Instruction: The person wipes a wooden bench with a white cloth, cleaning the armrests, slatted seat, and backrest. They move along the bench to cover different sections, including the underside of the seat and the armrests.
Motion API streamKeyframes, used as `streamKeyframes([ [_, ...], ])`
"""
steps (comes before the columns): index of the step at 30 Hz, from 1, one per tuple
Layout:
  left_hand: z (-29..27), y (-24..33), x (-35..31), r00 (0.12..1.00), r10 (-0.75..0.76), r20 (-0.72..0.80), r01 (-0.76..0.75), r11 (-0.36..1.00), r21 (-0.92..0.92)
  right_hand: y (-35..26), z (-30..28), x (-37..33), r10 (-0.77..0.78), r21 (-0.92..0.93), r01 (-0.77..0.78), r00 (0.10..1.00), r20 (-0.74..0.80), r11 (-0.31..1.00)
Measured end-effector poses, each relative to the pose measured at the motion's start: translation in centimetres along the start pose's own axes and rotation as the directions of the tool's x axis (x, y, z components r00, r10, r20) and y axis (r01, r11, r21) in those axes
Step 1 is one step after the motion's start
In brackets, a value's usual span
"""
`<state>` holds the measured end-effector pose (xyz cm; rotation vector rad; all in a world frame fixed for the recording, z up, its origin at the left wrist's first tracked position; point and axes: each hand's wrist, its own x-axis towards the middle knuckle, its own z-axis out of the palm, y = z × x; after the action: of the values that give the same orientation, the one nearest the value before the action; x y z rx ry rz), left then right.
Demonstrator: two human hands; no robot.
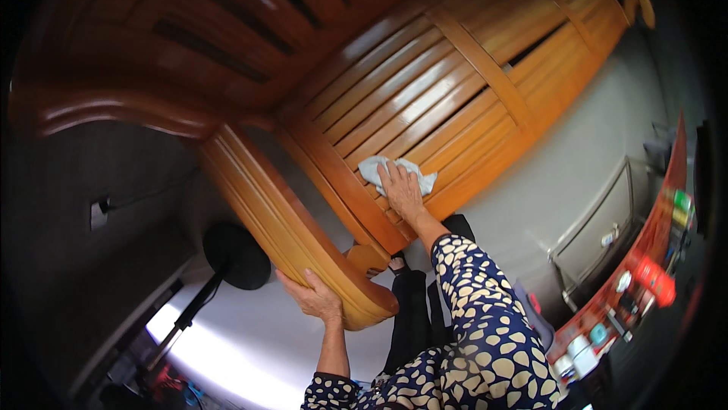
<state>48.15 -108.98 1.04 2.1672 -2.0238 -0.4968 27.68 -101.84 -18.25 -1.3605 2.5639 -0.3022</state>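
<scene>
A slatted wooden bench [413, 99], glossy orange-brown, stretches away to the upper right. On the near end of its seat, my right hand [402, 190] presses down on a crumpled pale cloth [371, 170], fingers spread over it. The cloth sticks out on both sides of the hand and lies across several slats. My left hand [317, 300] grips the outer edge of the bench's thick armrest [280, 236] near its rounded front end. Its thumb lies on top, and part of its fingers is hidden. The tall wooden backrest [250, 23] rises along the upper left.
A black round base with a pole [236, 255] stands on the floor left of the armrest. At the right, a red-edged table [618, 277] carries several small items. A metal frame [591, 220] stands beside it. A wall socket [99, 214] with a plugged-in cord is at far left.
</scene>
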Motion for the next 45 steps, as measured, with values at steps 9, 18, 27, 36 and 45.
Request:
streamKeyframes([
  [9, 0.0, -0.8, 0.0, 0.907, 0.419, -0.043, -0.416, 0.907, 0.059, -3.6, 1.0, -8.4, 0.35, 0.089, -0.343, 0.934, -0.071, 0.935],
  [18, 0.1, -1.5, 0.4, 0.922, 0.386, 0.02, -0.386, 0.919, 0.078, -3.0, 1.6, -14.3, 0.246, 0.13, -0.23, 0.961, -0.129, 0.964],
  [27, 0.0, -1.1, 0.5, 0.919, 0.395, 0.026, -0.395, 0.918, 0.024, 8.7, -0.2, -11.2, 0.316, 0.101, -0.303, 0.934, -0.167, 0.948],
  [36, 0.0, -1.1, 0.4, 0.923, 0.384, 0.003, -0.384, 0.923, 0.004, 18.1, -1.2, -8.8, 0.392, 0.138, -0.368, 0.877, -0.277, 0.92],
  [45, 0.0, -1.2, 0.7, 0.869, 0.494, 0.0, -0.485, 0.853, 0.19, 22.7, -2.4, -5.2, 0.562, 0.214, -0.522, 0.732, -0.385, 0.826],
])
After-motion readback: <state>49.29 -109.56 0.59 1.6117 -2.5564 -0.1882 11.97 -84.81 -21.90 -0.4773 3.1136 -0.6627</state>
